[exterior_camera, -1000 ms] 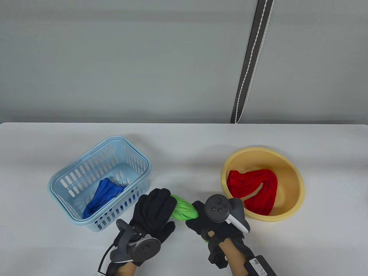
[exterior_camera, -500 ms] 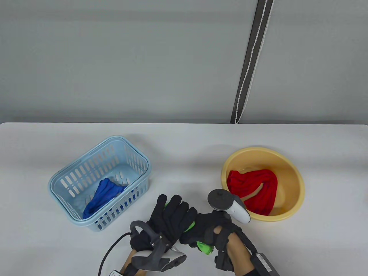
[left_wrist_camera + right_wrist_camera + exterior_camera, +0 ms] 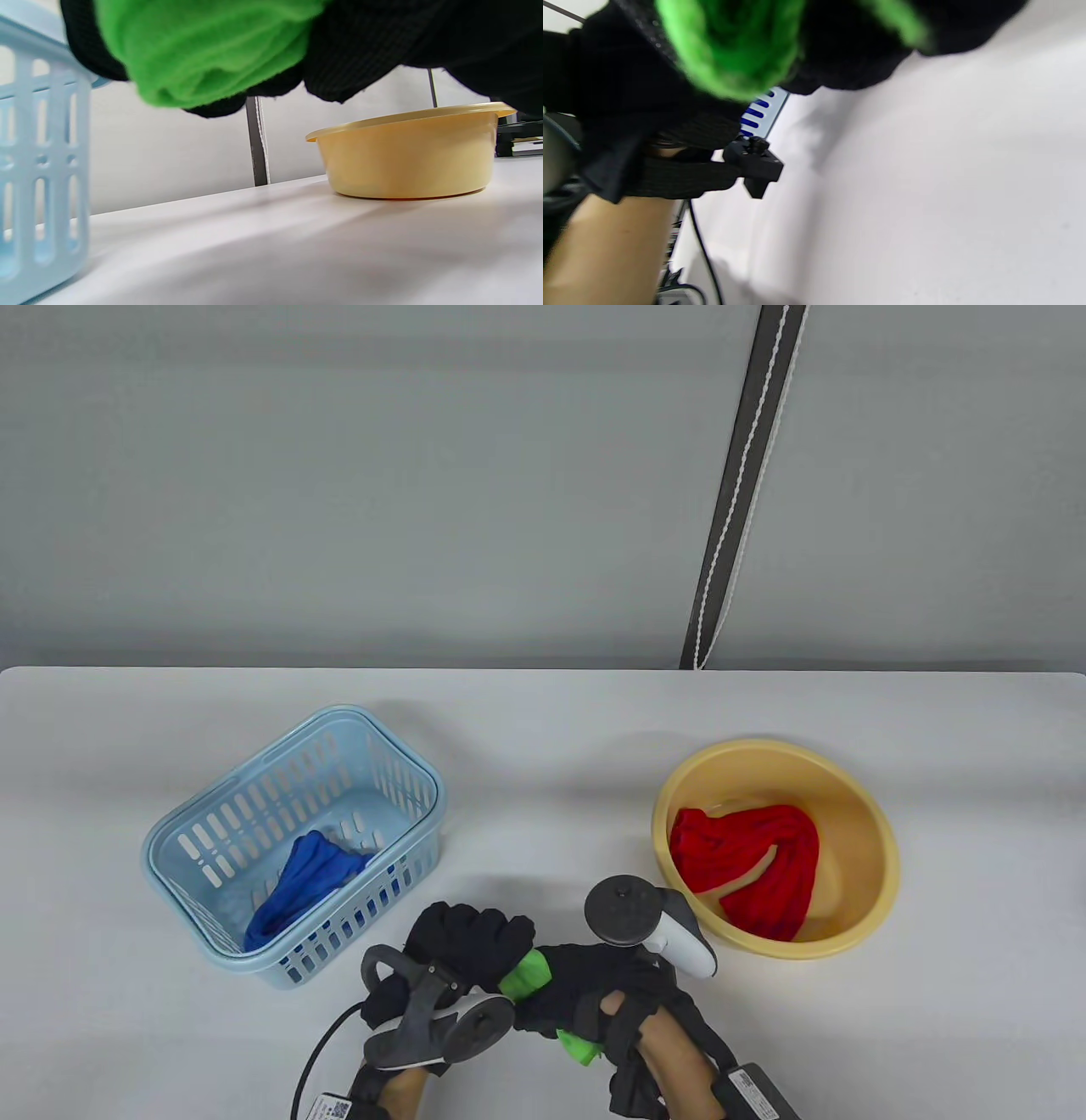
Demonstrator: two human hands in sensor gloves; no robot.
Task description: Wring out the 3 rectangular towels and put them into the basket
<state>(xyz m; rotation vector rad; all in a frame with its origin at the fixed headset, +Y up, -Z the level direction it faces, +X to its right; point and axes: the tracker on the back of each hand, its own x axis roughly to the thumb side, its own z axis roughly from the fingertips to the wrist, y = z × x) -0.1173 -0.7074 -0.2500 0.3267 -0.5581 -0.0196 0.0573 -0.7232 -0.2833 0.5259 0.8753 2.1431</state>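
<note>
Both gloved hands grip a green towel (image 3: pixel 526 973) above the table's front edge, between basket and bowl. My left hand (image 3: pixel 462 943) curls round its left end, my right hand (image 3: pixel 598 984) round its right end, and a green tail (image 3: pixel 580 1048) sticks out below the right hand. The towel (image 3: pixel 203 46) fills the top of the left wrist view; it also shows bunched in the right wrist view (image 3: pixel 734 46). A blue towel (image 3: pixel 307 882) lies in the light blue basket (image 3: pixel 212 806). A red towel (image 3: pixel 751 861) lies in the yellow bowl (image 3: pixel 865 814).
The basket stands left of the hands and the bowl (image 3: pixel 407 156) right of them, both close. A dark strap with a white cord (image 3: pixel 738 492) hangs on the wall behind the table. A cable (image 3: pixel 318 1060) trails from the left wrist.
Both hands have closed tighter on the green towel and rolled against each other, drawing together and toward the front edge. Less of the towel shows between them now.
</note>
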